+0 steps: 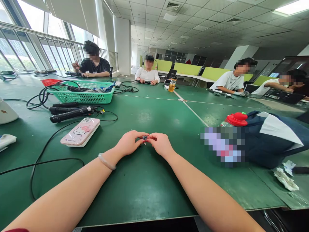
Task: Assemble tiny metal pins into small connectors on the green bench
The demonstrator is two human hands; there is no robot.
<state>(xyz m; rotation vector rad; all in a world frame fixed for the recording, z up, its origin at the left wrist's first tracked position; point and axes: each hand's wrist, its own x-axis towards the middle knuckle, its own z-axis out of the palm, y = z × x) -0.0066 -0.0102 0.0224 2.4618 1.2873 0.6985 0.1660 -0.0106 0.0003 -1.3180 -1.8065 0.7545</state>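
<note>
A tiny part (pixel 145 138) is held to the right of the phone (pixel 80 132), just above the table (pixel 145 193). For something this small, a light pinch by the very fingertips should serve best: one hand steadying the piece, the other working in small, straight moves so that nothing bends. Resting both wrists on the table would calm any shake, and working low means a dropped piece would not fall far.

The left hand (pixel 129 143) has thumb and forefinger closed on the part's left side; the right hand (pixel 160 145) pinches it from the other. The fingertips meet around it, nearly touching, so its shape is mostly hidden; some dark colour and a glint of metal show.

Well right of the phone and nearer lies a crumpled tissue (pixel 286 178); a dark bag (pixel 260 151) and a red lid (pixel 238 119) are also on that side. Just beyond the phone lie black rods (pixel 70 114), then a green basket (pixel 84 96) and, behind its left end, a red tray (pixel 50 82). Farther off, right of the phone, stands an amber bottle (pixel 172 85). Beyond the phone, a person in black (pixel 96 66) sits by the railing.
</note>
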